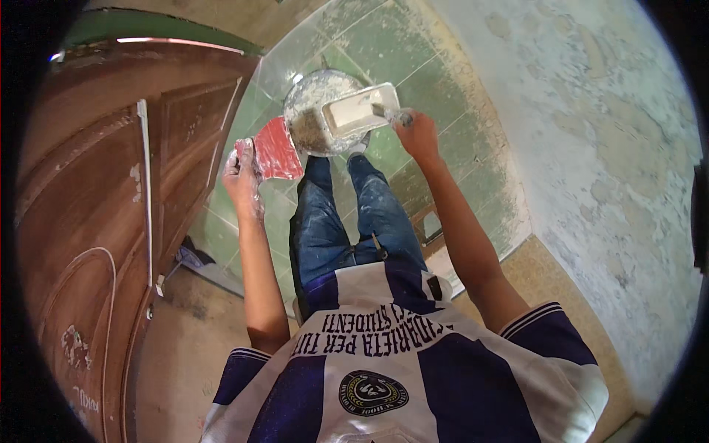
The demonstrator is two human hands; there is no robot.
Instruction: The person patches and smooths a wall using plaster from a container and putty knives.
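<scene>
My left hand point(242, 171), smeared with white, grips the edge of a red flat spreader point(278, 151) coated in white paste, held just left of the bucket. Closed at the tray's right end, my right hand point(418, 136) is around a short grey-ended handle point(405, 118). Whether that handle belongs to the tray or to a separate tool, I cannot tell. The pale rectangular tray point(360, 92) lies tilted across the bucket's mouth with white paste inside. A small greyish piece point(379, 109) shows at its right end. Beneath it is a round bucket point(304, 127) crusted with dried plaster.
A brown panelled wooden door point(88, 184) stands along the left. To the right rises a patchy plastered wall point(591, 125). Green floor tiles point(399, 48) carry white splashes. My feet are close against the bucket. A dark framed thing point(430, 224) lies by my right leg.
</scene>
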